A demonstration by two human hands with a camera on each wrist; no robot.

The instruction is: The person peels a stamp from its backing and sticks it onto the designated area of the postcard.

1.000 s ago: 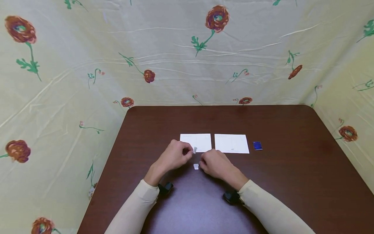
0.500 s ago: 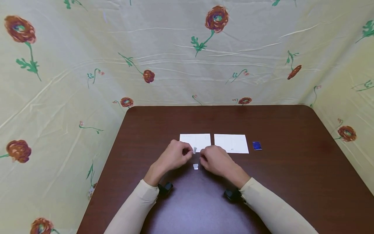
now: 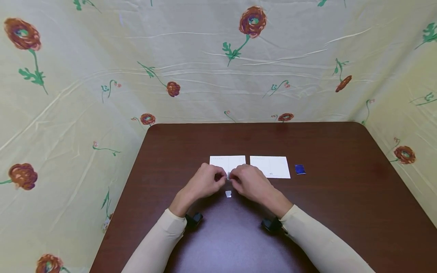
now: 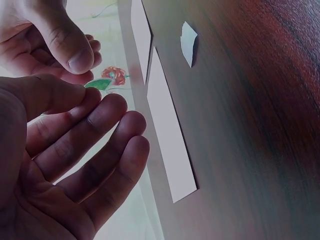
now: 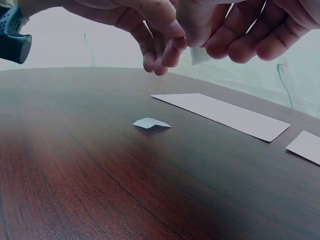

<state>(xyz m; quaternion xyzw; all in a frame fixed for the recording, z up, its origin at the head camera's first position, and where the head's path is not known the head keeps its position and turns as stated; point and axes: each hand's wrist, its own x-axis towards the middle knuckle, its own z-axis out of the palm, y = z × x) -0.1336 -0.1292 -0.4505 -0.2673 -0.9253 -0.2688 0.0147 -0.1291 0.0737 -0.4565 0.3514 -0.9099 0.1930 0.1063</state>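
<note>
In the head view my left hand (image 3: 206,179) pinches a small stamp-sized piece of paper between thumb and forefinger. My right hand (image 3: 250,181) meets it there, thumb and forefinger closed at the same piece; their exact contact is partly hidden. The paper piece (image 5: 200,56) looks whitish in the right wrist view, just under the right thumb. A green face of it (image 4: 99,84) shows at the left fingertips in the left wrist view. Below the hands a small, slightly curled white scrap (image 3: 228,194) lies on the table.
Two white cards, a left card (image 3: 227,160) and a right card (image 3: 270,167), lie side by side beyond the hands, both with faint printing. A small dark blue square (image 3: 300,169) lies right of them on the brown table (image 3: 259,140). Flowered cloth (image 3: 205,57) hangs behind.
My right hand has moved up and to the left, until its fingertips meet the paper piece at the left fingertips. The left hand and the scrap stay practically still.
</note>
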